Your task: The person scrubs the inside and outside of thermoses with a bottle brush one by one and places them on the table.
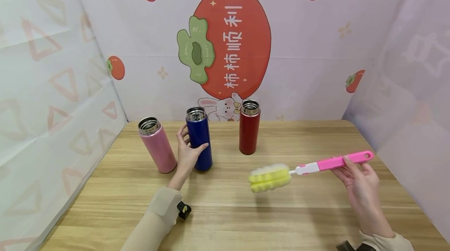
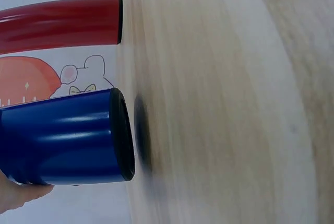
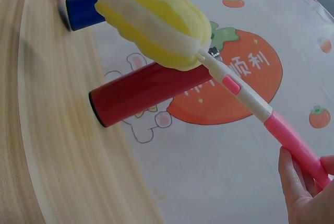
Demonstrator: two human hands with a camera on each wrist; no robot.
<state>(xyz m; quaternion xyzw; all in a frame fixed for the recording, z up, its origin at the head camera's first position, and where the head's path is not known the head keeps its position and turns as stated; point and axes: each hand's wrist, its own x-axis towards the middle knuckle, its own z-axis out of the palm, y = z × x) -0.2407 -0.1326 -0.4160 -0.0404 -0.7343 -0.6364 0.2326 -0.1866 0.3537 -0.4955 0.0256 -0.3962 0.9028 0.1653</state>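
My left hand grips a blue thermos bottle around its body, thumb on the near side. The bottle has no lid, and its steel mouth faces up. In the left wrist view, a thin gap shows between the blue bottle's black base and its shadow on the table. On the right, my right hand holds a bottle brush by its pink handle, fingers and thumb pinching near the end. The brush's yellow and white sponge head points left, held above the table.
Left of the blue bottle stands a pink lidless bottle, close to my left hand. A red lidless bottle stands farther back, near the rear edge of the wooden table. Printed cloth hangs behind and along both sides.
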